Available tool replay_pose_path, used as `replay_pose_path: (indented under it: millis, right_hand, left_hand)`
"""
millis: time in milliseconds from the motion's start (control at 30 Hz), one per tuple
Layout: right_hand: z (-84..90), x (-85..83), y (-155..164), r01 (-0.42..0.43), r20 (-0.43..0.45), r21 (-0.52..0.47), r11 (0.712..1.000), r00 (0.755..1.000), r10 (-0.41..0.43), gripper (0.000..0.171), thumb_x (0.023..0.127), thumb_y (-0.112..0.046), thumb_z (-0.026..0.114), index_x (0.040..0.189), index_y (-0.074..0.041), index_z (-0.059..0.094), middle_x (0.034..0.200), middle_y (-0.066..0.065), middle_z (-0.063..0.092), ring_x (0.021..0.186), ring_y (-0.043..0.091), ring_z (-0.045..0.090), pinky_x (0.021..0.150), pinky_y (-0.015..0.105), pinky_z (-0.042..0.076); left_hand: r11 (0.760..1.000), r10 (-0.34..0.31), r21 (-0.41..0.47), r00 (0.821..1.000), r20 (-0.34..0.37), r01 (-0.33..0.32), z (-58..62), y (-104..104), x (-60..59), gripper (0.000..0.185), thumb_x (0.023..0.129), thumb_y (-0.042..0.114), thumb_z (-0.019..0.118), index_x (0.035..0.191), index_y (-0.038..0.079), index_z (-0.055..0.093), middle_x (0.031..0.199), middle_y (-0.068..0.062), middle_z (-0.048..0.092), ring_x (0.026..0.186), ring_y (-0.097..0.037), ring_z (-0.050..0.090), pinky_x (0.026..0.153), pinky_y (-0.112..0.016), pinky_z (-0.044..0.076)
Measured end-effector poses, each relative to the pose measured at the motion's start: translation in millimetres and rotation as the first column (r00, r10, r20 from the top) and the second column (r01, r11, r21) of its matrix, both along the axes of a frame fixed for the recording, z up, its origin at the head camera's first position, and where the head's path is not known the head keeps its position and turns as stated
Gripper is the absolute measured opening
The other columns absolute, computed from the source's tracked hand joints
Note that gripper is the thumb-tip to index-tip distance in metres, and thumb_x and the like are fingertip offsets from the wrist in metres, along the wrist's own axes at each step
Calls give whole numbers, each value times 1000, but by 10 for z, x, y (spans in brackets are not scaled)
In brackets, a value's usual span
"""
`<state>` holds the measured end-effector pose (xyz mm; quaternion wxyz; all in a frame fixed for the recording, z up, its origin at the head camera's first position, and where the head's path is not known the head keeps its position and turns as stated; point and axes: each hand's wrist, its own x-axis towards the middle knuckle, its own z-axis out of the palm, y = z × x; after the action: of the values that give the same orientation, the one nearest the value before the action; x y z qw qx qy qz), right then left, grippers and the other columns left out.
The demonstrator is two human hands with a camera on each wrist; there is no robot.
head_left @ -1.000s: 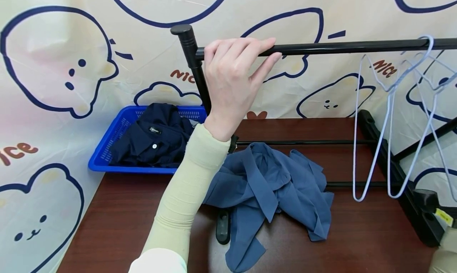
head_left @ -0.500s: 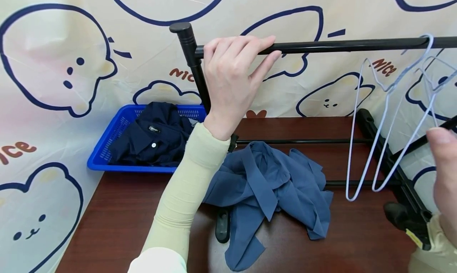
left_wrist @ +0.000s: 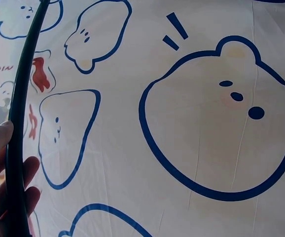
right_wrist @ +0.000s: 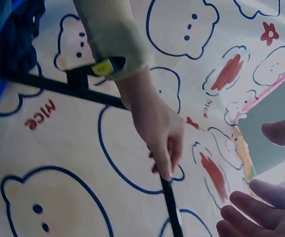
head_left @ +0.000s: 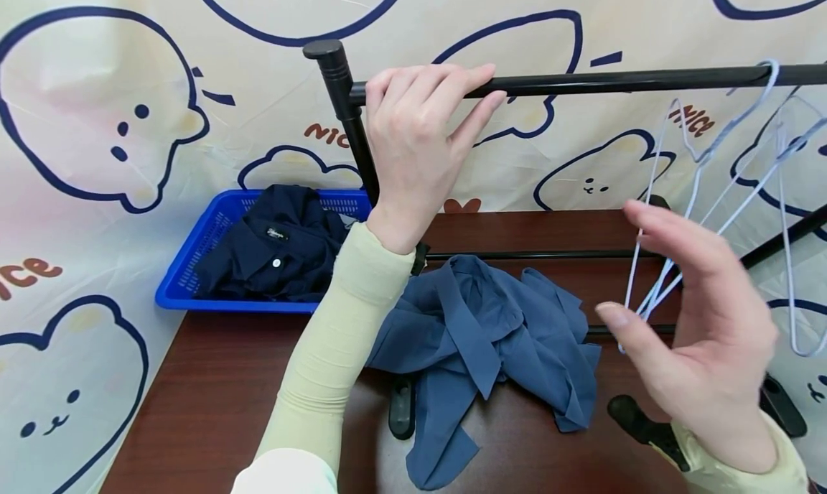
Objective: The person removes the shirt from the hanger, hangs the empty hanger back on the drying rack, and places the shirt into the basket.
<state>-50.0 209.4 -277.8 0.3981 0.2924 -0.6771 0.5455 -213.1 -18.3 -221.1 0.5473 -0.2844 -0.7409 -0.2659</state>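
Home laundry corner, clothes rack point(head_left: 646, 82), hangers point(head_left: 711, 149), basket point(head_left: 194, 278) of shirts

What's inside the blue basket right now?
The blue basket holds a dark navy shirt, collar label and one white button showing. It fills most of the basket, so anything beneath it is covered, and the left forearm hides the basket's right end.

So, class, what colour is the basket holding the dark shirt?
Blue basket; clearest in the head view.
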Motion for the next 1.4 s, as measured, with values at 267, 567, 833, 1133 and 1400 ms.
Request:
replay_pose_path:
  millis: [267, 567, 833, 1133, 1400]
  right_hand:
    - [-112, 35, -288, -89, 154, 158, 983, 986, 65, 61, 92, -24, 79, 134, 14, 55, 139, 28, 55, 128, 34, 51, 105, 34, 40]
    - [-616, -176, -268, -188, 470, 298, 936, 882, 27, 68, 88, 3, 76, 149, -15, 52, 149, 0, 52, 134, 23, 49, 106, 30, 39]
    - [-1138, -478, -89, -142, 620, 341, 929, 777, -109, 54, 98, -17, 71, 148, -16, 52, 149, 1, 51, 133, 24, 48, 106, 55, 39]
    - [-1411, -639, 83, -103, 676, 403, 909, 704, -219, 61, 100, -34, 67, 154, -16, 45, 155, 9, 43, 138, 37, 43, 108, 64, 33]
    - [-1480, -699, 172, -96, 704, 424, 900, 661, -261, 69, 100, -42, 66, 157, -15, 39, 160, 11, 37, 144, 37, 35, 109, 66, 28]
  left_hand:
    - [1000, 2, -5, 1000, -9, -2, 1, 8, 3, 36, 102, 45, 61, 115, 18, 80, 107, 3, 76, 104, -16, 63, 101, -32, 34]
    - [1000, 2, 4, 999, -34, -2, -10, 15, -7, 35, 102, 43, 62, 115, 17, 80, 107, 2, 75, 103, -16, 64, 102, -33, 34]
    - [996, -7, -86, 999, -36, 4, -74, -27, 8, 40, 103, 39, 59, 129, 12, 72, 131, -5, 68, 130, -22, 53, 115, -37, 25]
    - [988, -96, -127, 992, -81, 85, -179, -139, 164, 56, 95, 44, 69, 137, 7, 65, 145, -18, 55, 145, -30, 37, 118, -51, 18]
    - [977, -172, -131, 985, -30, 167, -370, -251, 363, 61, 87, 44, 77, 134, 7, 67, 145, -18, 55, 146, -31, 36, 117, -55, 18]
